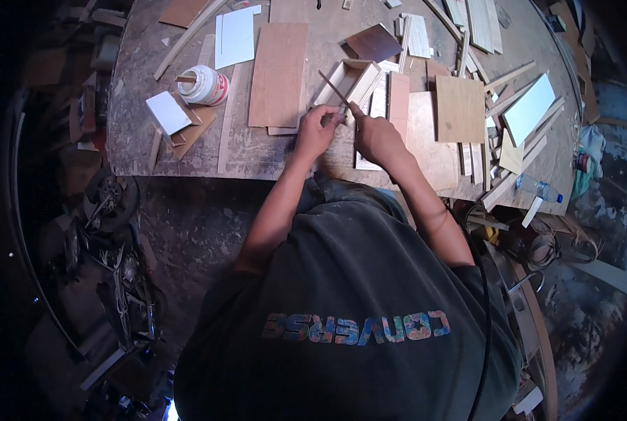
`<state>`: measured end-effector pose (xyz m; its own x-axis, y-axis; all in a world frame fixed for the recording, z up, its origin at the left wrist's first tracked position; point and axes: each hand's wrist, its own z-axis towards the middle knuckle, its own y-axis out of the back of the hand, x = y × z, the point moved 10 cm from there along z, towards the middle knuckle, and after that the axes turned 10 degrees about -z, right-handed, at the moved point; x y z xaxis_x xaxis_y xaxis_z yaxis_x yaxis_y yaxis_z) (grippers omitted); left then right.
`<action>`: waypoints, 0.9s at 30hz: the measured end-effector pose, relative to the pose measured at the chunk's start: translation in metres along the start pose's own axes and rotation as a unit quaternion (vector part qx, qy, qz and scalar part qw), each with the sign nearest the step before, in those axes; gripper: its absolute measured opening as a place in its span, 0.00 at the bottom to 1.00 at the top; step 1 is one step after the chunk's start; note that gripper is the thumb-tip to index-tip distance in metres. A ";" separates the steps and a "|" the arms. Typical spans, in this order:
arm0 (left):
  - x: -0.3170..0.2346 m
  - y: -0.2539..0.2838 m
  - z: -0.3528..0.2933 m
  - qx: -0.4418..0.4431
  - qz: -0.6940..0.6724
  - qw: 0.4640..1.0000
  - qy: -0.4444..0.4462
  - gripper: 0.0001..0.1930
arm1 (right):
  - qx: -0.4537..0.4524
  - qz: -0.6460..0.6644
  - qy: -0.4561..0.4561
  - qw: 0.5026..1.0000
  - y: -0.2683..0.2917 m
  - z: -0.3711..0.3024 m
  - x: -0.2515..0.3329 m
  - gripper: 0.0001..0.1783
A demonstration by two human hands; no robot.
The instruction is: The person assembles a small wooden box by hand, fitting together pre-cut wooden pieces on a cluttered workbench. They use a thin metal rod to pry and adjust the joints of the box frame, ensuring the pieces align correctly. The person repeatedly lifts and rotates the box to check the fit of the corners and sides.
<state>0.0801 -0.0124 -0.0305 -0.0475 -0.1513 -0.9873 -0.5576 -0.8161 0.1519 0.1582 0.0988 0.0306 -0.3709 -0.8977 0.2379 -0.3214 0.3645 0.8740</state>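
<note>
Near the table's front edge, my right hand (380, 142) is closed round one end of a long thin dark bar (333, 85), which slants up and left from the fist; it looks like a file, but its kind is not clear. Close beside it, my left hand (316, 130) has its thumb and fingers pinched together. What sits between those fingertips is too small to make out. Just beyond both hands lies a small open wooden box (362, 85) with pale sides. The bar crosses in front of this box.
A brown panel (278, 76) lies left of the box, with a white tub (204, 85) and a white-topped block (168, 114) farther left. Plywood squares (459, 109), a white board (529, 111) and several wood strips crowd the right. A plastic bottle (540, 189) lies at the right edge.
</note>
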 end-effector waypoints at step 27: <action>0.043 -0.015 -0.016 0.012 -0.276 0.952 0.135 0.18 | -0.072 0.302 0.000 0.951 -0.005 -0.035 -0.020 0.15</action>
<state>0.0995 -0.0152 -0.0746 0.4715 0.1555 -0.8680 -0.4549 -0.8003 -0.3905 0.1981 0.1063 0.0361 -0.4495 -0.5359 0.7147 0.0732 0.7753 0.6273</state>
